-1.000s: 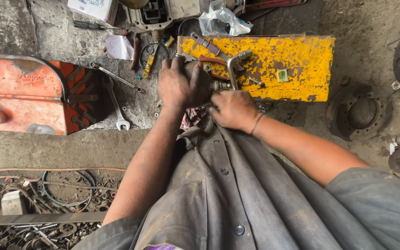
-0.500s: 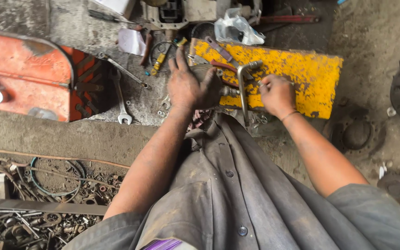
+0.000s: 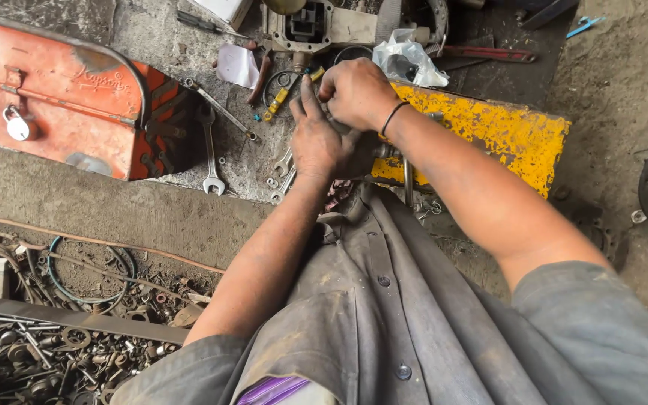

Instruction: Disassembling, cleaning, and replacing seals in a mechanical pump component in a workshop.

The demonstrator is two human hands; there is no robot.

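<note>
Concrete floor [image 3: 151,210] — hands [image 3: 339,120] touching.

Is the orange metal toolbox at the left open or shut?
Shut: the orange toolbox has its lid down, and a padlock hangs at its front latch.

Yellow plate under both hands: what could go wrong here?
Small loose washers and nuts lie at the concrete edge beside the left hand; a nudge could drop them into the scrap below. The right hand works close over the left hand's fingers, so a slip might pinch them. The plastic bag sits touching the yellow plate and may snag.
</note>
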